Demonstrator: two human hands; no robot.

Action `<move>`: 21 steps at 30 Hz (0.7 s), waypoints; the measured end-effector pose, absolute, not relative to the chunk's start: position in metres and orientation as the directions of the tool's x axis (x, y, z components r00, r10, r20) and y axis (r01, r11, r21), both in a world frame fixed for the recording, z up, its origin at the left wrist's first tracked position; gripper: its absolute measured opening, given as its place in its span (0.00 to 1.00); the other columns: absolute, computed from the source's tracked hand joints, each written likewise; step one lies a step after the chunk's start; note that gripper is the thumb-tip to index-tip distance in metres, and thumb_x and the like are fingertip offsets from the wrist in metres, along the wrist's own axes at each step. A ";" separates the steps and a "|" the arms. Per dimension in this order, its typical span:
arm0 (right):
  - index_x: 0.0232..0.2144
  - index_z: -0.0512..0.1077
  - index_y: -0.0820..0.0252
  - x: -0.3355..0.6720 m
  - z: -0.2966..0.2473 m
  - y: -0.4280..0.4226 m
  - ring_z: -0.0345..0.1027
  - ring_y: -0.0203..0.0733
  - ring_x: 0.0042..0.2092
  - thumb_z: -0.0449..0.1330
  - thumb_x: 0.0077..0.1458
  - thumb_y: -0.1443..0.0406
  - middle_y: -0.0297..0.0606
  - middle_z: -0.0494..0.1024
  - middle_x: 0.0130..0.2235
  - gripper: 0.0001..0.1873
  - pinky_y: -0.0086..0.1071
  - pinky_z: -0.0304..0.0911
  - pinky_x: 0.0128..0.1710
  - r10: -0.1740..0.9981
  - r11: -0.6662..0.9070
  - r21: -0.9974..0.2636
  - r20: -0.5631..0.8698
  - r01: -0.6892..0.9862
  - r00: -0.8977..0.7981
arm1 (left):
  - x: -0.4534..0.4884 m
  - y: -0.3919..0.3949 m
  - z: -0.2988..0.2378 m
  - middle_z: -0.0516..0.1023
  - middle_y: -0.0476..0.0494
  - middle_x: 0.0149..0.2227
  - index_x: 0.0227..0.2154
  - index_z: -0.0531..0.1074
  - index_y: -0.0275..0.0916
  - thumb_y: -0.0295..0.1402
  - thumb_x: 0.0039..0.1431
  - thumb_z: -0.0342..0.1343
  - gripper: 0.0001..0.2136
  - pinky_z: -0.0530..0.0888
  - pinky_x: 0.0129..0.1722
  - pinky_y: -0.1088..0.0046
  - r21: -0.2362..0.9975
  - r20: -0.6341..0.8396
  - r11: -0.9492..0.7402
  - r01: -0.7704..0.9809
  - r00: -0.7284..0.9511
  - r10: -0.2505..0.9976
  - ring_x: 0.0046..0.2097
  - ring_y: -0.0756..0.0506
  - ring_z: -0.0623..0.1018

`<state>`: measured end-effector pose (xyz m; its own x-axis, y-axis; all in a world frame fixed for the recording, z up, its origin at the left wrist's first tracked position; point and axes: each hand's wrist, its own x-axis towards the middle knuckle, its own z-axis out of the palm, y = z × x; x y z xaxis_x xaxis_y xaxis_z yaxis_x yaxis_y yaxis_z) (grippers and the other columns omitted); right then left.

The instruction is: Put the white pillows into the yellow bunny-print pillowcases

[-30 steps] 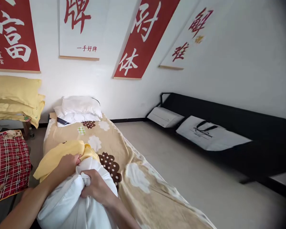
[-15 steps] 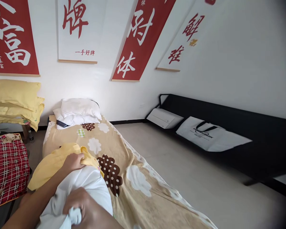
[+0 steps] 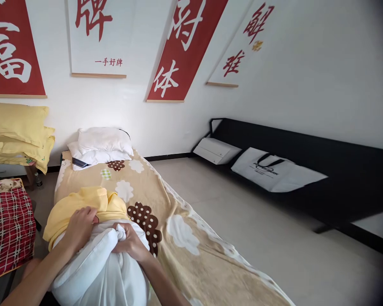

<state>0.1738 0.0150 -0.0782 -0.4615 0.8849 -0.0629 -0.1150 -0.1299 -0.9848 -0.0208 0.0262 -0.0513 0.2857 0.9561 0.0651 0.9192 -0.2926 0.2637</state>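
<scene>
A white pillow (image 3: 98,272) lies across the near end of the bed, its far end inside a bunched yellow pillowcase (image 3: 79,202). My left hand (image 3: 82,225) is closed on the edge of the pillowcase, on the left of its opening. Just to the right, my right hand (image 3: 129,243) grips a gathered fold of the white pillow, close to the pillowcase opening. A pinch of white fabric sticks out above its fingers. The part of the pillow within the pillowcase is hidden.
The bed has a tan patterned blanket (image 3: 210,272) and two white pillows (image 3: 104,142) at its far end. At left are stacked yellow pillows (image 3: 15,127) and a red plaid cloth (image 3: 9,221). A black bench (image 3: 354,182) holds a white box (image 3: 215,149) and a white bag (image 3: 268,170).
My right hand has moved forward and up with the pillow fabric, from near me to beside the pillowcase opening. My left hand has shifted slightly left and nearer. The view has tilted slightly.
</scene>
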 end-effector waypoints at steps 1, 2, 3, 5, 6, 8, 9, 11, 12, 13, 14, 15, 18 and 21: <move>0.18 0.66 0.61 0.180 -0.078 0.014 0.55 0.29 0.24 0.73 0.28 0.66 0.26 0.67 0.20 0.18 0.26 0.50 0.26 0.891 -0.136 -0.984 -0.071 -0.114 -0.448 | -0.032 0.024 -0.062 0.75 0.40 0.43 0.40 0.72 0.39 0.23 0.60 0.44 0.12 0.65 0.44 0.67 0.248 0.082 -0.269 0.931 0.257 0.963 0.46 0.42 0.73; 0.18 0.66 0.61 0.185 -0.077 0.012 0.55 0.29 0.24 0.73 0.28 0.66 0.26 0.67 0.20 0.17 0.26 0.50 0.26 0.892 -0.137 -0.984 -0.075 -0.110 -0.446 | -0.044 0.020 -0.071 0.75 0.39 0.44 0.41 0.72 0.39 0.23 0.60 0.45 0.13 0.65 0.48 0.66 0.224 0.097 -0.227 0.948 0.210 0.973 0.48 0.41 0.73; 0.18 0.66 0.61 0.189 -0.076 0.009 0.55 0.29 0.24 0.72 0.29 0.66 0.26 0.67 0.20 0.17 0.26 0.50 0.26 0.891 -0.137 -0.985 -0.078 -0.102 -0.447 | -0.056 0.015 -0.080 0.74 0.39 0.45 0.41 0.72 0.38 0.23 0.60 0.45 0.12 0.65 0.50 0.63 0.191 0.115 -0.167 0.967 0.147 0.982 0.50 0.39 0.72; 0.18 0.66 0.61 0.191 -0.074 0.005 0.55 0.29 0.24 0.72 0.29 0.66 0.26 0.66 0.20 0.17 0.27 0.49 0.26 0.892 -0.139 -0.986 -0.086 -0.088 -0.443 | -0.079 0.003 -0.092 0.74 0.37 0.46 0.43 0.71 0.37 0.25 0.59 0.47 0.12 0.65 0.51 0.59 0.109 0.163 -0.025 0.994 0.007 0.987 0.51 0.36 0.72; 0.18 0.66 0.61 0.190 -0.073 0.003 0.54 0.30 0.24 0.72 0.29 0.65 0.26 0.66 0.20 0.18 0.27 0.49 0.26 0.897 -0.136 -0.987 -0.087 -0.083 -0.434 | -0.090 -0.003 -0.097 0.74 0.37 0.46 0.43 0.71 0.36 0.26 0.59 0.47 0.12 0.65 0.50 0.58 0.086 0.177 0.035 0.996 -0.050 0.983 0.51 0.36 0.72; 0.19 0.65 0.61 0.185 -0.070 0.001 0.55 0.30 0.25 0.72 0.30 0.64 0.26 0.66 0.21 0.18 0.27 0.50 0.27 0.910 -0.115 -0.991 -0.077 -0.070 -0.407 | -0.106 -0.017 -0.106 0.75 0.37 0.44 0.43 0.69 0.35 0.29 0.61 0.46 0.11 0.67 0.44 0.62 0.108 0.134 0.128 0.986 -0.142 0.981 0.47 0.36 0.75; 0.19 0.65 0.61 0.181 -0.067 0.001 0.55 0.30 0.26 0.72 0.30 0.63 0.26 0.66 0.21 0.18 0.27 0.50 0.27 0.916 -0.098 -0.994 -0.067 -0.058 -0.396 | -0.113 -0.023 -0.109 0.76 0.37 0.43 0.43 0.68 0.35 0.30 0.62 0.45 0.11 0.67 0.39 0.65 0.153 0.084 0.157 0.976 -0.171 0.982 0.44 0.38 0.76; 0.20 0.66 0.61 0.172 -0.058 0.002 0.56 0.31 0.27 0.71 0.32 0.63 0.27 0.66 0.22 0.17 0.28 0.51 0.28 0.921 -0.048 -0.999 -0.040 -0.011 -0.388 | -0.121 -0.033 -0.115 0.78 0.38 0.40 0.45 0.67 0.35 0.32 0.62 0.43 0.13 0.66 0.33 0.68 0.277 0.015 0.166 0.946 -0.177 0.984 0.38 0.40 0.78; 0.19 0.66 0.61 0.167 -0.052 0.004 0.57 0.32 0.28 0.71 0.33 0.63 0.27 0.66 0.23 0.16 0.28 0.52 0.29 0.924 -0.014 -1.000 -0.022 0.022 -0.382 | -0.124 -0.036 -0.117 0.78 0.38 0.39 0.47 0.66 0.35 0.33 0.61 0.43 0.15 0.66 0.33 0.69 0.344 0.021 0.142 0.928 -0.159 0.987 0.37 0.40 0.78; 0.19 0.66 0.61 0.161 -0.045 0.005 0.58 0.33 0.28 0.70 0.34 0.64 0.27 0.66 0.23 0.15 0.28 0.53 0.29 0.928 0.026 -0.998 0.000 0.064 -0.372 | -0.125 -0.038 -0.119 0.79 0.39 0.38 0.49 0.66 0.35 0.33 0.59 0.43 0.17 0.67 0.33 0.69 0.411 0.047 0.106 0.905 -0.137 0.990 0.37 0.40 0.79; 0.20 0.66 0.60 0.156 -0.037 0.007 0.59 0.34 0.29 0.69 0.36 0.64 0.28 0.67 0.24 0.13 0.28 0.54 0.30 0.932 0.073 -0.990 0.025 0.120 -0.362 | -0.125 -0.037 -0.119 0.79 0.40 0.37 0.51 0.65 0.35 0.33 0.58 0.43 0.19 0.68 0.34 0.69 0.475 0.082 0.066 0.877 -0.119 0.989 0.36 0.41 0.79; 0.21 0.68 0.60 0.151 -0.028 0.008 0.61 0.35 0.30 0.68 0.37 0.64 0.29 0.69 0.25 0.11 0.29 0.56 0.32 0.933 0.125 -0.973 0.050 0.192 -0.356 | -0.124 -0.036 -0.119 0.79 0.41 0.35 0.52 0.65 0.36 0.34 0.56 0.44 0.21 0.69 0.34 0.69 0.532 0.116 0.036 0.846 -0.115 0.987 0.35 0.41 0.78; 0.28 0.74 0.59 0.134 -0.003 0.014 0.69 0.41 0.36 0.67 0.42 0.63 0.33 0.77 0.32 0.08 0.32 0.59 0.38 0.918 0.282 -0.832 0.089 0.478 -0.386 | -0.114 -0.024 -0.114 0.77 0.48 0.28 0.49 0.68 0.40 0.38 0.52 0.47 0.20 0.70 0.32 0.69 0.662 0.173 -0.015 0.750 -0.133 0.976 0.29 0.43 0.76; 0.35 0.77 0.57 0.117 0.010 0.021 0.72 0.48 0.42 0.66 0.47 0.60 0.38 0.81 0.37 0.11 0.36 0.60 0.42 0.876 0.410 -0.585 0.039 0.700 -0.481 | -0.097 -0.009 -0.103 0.73 0.52 0.24 0.46 0.70 0.42 0.41 0.53 0.48 0.19 0.70 0.30 0.72 0.738 0.241 -0.057 0.672 -0.184 0.953 0.26 0.45 0.74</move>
<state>0.1173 0.0208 0.0095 -0.4810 0.8759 0.0389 0.6995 0.4102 -0.5852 -0.0975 -0.0090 -0.1028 -0.1838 0.9529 0.2412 0.6724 -0.0571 0.7380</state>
